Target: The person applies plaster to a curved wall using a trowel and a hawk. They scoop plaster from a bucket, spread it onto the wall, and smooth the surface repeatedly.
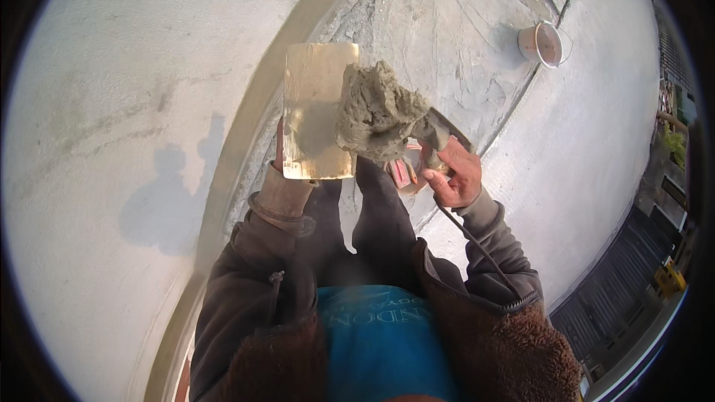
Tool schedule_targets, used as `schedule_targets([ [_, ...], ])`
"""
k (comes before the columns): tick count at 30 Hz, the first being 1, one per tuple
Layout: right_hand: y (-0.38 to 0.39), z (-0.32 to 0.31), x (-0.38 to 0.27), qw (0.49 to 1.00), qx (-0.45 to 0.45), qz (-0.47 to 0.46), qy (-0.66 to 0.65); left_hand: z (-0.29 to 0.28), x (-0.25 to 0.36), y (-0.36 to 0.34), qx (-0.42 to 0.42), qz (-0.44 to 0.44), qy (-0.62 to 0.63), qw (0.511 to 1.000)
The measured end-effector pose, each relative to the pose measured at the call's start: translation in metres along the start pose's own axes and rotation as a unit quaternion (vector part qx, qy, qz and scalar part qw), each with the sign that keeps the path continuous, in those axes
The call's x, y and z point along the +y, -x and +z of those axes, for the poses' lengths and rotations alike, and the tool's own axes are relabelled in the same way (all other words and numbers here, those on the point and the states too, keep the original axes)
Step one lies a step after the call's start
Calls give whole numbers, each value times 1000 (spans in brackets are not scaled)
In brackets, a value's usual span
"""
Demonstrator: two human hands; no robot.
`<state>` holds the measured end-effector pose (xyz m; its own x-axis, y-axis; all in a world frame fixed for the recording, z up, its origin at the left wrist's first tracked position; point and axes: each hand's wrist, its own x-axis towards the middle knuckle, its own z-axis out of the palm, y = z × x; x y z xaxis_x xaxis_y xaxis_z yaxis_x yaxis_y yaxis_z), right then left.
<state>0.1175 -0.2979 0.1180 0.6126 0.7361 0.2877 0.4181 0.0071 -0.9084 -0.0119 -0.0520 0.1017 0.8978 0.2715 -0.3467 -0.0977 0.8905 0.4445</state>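
Note:
My left hand (279, 150) is mostly hidden behind a pale rectangular board (319, 112). A bit of it shows along the board's left edge, gripping it from behind. A thick lump of wet grey mortar (381, 110) overlaps the board's right edge. To the right, my right hand (456, 175) is closed, with mortar smeared over its fingers. It grips what looks like a trowel (453, 131); only a dark curved edge shows, the rest covered by mortar and fingers.
A whitish bucket (530, 43) with a wire handle stands at the upper right. A red-and-white object (402, 173) lies partly hidden below the mortar. A smooth grey mortar band (257, 104) curves along the pale wall (112, 126) at left. A dark cord (477, 244) hangs by my right sleeve.

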Motion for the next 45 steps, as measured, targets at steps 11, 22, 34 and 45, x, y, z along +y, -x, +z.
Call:
schedule_targets([
  [11,-120,-5,-121,929,117,-331,117,218,97,106,-181,96,105,973],
  [22,-79,-33,-174,898,-158,-26,-410,212,143,161,-244,180,51,951],
  [34,-141,-29,-206,762,-501,223,-344,157,157,210,-186,273,130,935],
  [45,-124,41,-357,914,-393,-5,-98,107,213,213,-262,508,194,797],
])
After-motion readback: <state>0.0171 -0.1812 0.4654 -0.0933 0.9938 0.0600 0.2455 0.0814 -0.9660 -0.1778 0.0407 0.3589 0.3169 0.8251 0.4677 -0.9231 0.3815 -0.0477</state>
